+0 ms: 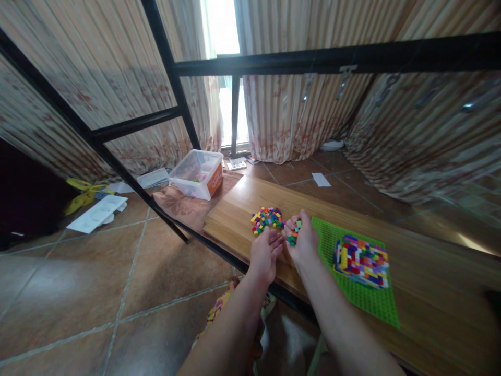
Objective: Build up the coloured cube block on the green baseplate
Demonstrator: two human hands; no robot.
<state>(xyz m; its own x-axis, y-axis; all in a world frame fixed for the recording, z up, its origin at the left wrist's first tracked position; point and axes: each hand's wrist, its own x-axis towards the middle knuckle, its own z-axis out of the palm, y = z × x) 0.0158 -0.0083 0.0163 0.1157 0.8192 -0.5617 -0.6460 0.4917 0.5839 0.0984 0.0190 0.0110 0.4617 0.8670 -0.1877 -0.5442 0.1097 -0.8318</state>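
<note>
Small toy building bricks in many colours lie in a loose pile (267, 218) on the wooden board. At the pile's near edge is my left hand (266, 253), palm partly turned up, its fingers stretched out and nothing seen in it. Just to the right, my right hand (305, 237) is curled round several toy bricks (293, 238), some green and orange. Beside that hand lies a green baseplate (362, 297). A multicoloured block of joined bricks (362, 261) stands on the baseplate.
A clear plastic box (198, 175) with some pieces inside stands beyond the board's left end. A dark metal frame (274, 63) crosses above and runs along the board's near side. Curtains (274, 120) hang behind. Papers (96, 214) and a yellow bag (84, 196) lie on the floor.
</note>
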